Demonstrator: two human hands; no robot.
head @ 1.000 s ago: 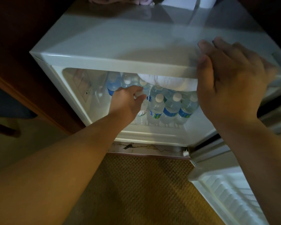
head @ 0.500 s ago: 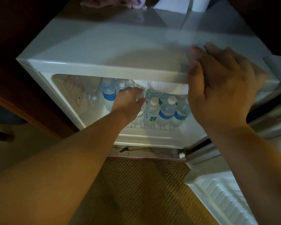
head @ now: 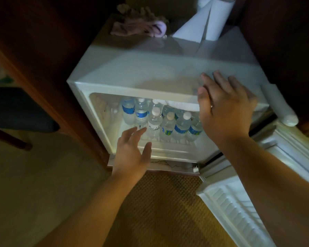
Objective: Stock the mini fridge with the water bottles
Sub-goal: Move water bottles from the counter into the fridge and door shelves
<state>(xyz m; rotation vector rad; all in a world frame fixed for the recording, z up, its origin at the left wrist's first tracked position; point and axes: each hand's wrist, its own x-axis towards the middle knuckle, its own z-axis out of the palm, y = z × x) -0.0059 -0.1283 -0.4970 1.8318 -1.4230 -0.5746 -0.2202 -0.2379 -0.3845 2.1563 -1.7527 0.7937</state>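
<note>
The white mini fridge [head: 150,73] stands with its door [head: 239,207] swung wide to the right. Several water bottles with white caps and blue labels stand upright inside. One clear bottle [head: 154,123] stands in the front row, just beyond my left fingertips. My left hand [head: 132,152] hovers at the fridge's lower front edge with spread fingers and holds nothing. My right hand [head: 225,111] rests flat on the front right of the fridge's top, its thumb over the edge.
A pinkish cloth [head: 137,25] and a roll of paper towels [head: 216,16] sit at the back of the fridge top. Dark wooden furniture [head: 48,82] flanks the fridge on the left. A woven mat [head: 159,207] lies on the floor in front.
My left hand has let go of the bottle it held inside and has drawn back out to the fridge's front edge. The view has pulled back and up.
</note>
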